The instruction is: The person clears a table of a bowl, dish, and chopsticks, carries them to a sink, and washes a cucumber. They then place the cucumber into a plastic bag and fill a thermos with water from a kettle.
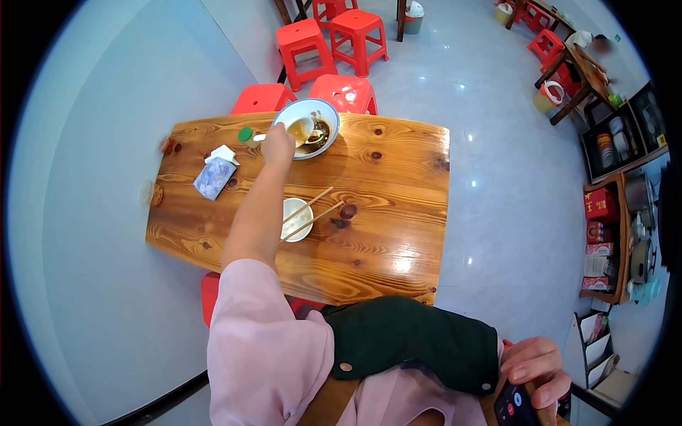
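Note:
My left hand [278, 144] reaches over the wooden table [383, 177], its fingers closed on the handle of a white spoon [304, 126]. The spoon's bowl, with yellowish liquid in it, is inside a large white bowl [286, 113] with a blue rim, above dark food remains. Beside my forearm, a small white bowl [301, 221] has two chopsticks [321, 215] resting across it. At the lower right, my right hand [536, 366] is wrapped round a phone [515, 406] with a lit screen.
A green-capped jar [246, 135], a tissue pack [214, 177] and two jars stand on the table's left part. Red stools [357, 35] surround its far side. A shelf [614, 241] with boxes stands at right; a person [586, 44] sits at the back right.

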A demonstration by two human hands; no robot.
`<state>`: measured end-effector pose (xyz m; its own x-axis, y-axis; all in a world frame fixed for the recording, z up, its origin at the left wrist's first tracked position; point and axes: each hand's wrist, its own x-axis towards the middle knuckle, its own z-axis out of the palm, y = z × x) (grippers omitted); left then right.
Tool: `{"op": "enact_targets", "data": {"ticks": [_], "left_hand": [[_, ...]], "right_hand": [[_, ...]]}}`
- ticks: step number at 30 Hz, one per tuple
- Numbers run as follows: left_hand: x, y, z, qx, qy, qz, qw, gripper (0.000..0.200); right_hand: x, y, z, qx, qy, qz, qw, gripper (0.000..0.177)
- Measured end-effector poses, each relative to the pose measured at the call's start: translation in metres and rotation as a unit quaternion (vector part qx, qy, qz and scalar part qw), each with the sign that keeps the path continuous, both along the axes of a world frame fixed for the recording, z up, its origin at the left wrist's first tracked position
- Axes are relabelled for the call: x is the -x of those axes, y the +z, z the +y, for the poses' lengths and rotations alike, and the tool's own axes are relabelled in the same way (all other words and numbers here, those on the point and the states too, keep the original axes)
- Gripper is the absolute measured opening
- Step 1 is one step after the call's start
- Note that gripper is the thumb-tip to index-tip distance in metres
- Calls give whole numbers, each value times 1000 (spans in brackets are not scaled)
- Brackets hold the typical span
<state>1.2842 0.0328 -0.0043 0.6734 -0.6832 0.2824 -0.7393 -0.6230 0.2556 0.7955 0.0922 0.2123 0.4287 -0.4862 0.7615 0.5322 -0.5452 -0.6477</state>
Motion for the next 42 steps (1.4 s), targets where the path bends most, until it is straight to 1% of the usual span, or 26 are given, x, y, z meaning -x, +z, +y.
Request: {"op": "enact_targets", "data": {"ticks": [1,2,3,4,5,6,8,9,11,13,17,19,22,30,31,32,33,34,35,36,37,38,39,40,41,42], "left_hand": [[-2,-1,0,30,73,56,995,21],[-9,-4,-1,31,76,58,995,21],[-16,-4,0,90,147,247,954,22],[-20,-7,3,147,211,425,868,23],[-20,-12,7,246,251,499,792,21],[-21,-15,14,246,257,500,789,21],[-30,-23,43,313,248,584,707,19],[-33,-24,57,314,255,581,706,19],[-35,-25,91,326,239,581,706,16],[-34,-27,119,333,232,580,706,14],[-28,-55,159,290,280,571,715,12],[-25,-65,171,259,309,578,710,12],[-22,-78,175,253,329,575,705,13],[-12,-87,181,253,324,567,714,18],[-11,-84,184,127,307,443,832,24],[-11,-79,187,-4,277,299,913,29],[5,-65,184,50,231,170,957,33],[26,-49,176,104,178,35,978,36],[39,-41,169,73,112,162,978,35],[50,-36,164,41,46,286,956,34],[63,-38,161,26,-68,213,974,34],[74,-40,159,11,-180,136,974,34],[81,-39,153,0,-188,130,974,32],[85,-36,149,-11,-198,123,972,31],[88,-34,151,-49,-185,140,971,30],[88,-33,146,-80,-182,147,969,29]], "right_hand": [[-2,0,0,-4,-2,-4,1000,38],[-4,-1,1,-7,-5,-8,1000,38],[-7,1,1,-7,-1,-5,1000,38],[-11,3,2,-8,-5,-10,1000,37],[-12,4,2,-8,-8,-14,1000,36],[-12,2,2,-10,-3,-11,1000,36],[-10,-4,2,-4,0,-41,999,34],[-9,-3,1,-8,6,-41,999,34],[-7,-1,-1,-35,39,12,999,33],[-6,-2,-3,-36,52,18,998,34],[-8,-1,-9,-29,104,38,993,39],[-10,-1,-10,-26,120,44,992,41],[-12,1,-11,-18,139,62,988,43],[-11,3,-8,-14,162,72,984,42],[-11,2,-6,-11,145,65,987,41],[-11,2,-4,-7,129,56,990,39],[-10,1,-3,-8,131,53,990,39],[-9,1,-1,-12,114,54,992,37],[-9,1,0,-17,97,54,994,35],[-10,1,-1,-16,98,50,994,35],[-11,1,-2,-12,105,46,993,33],[-12,1,-3,-8,113,42,993,31],[-13,4,-2,-4,115,39,993,31],[-13,8,1,-4,111,61,992,31],[-14,12,2,0,101,80,992,31],[-14,11,-4,19,84,67,994,31]]}}
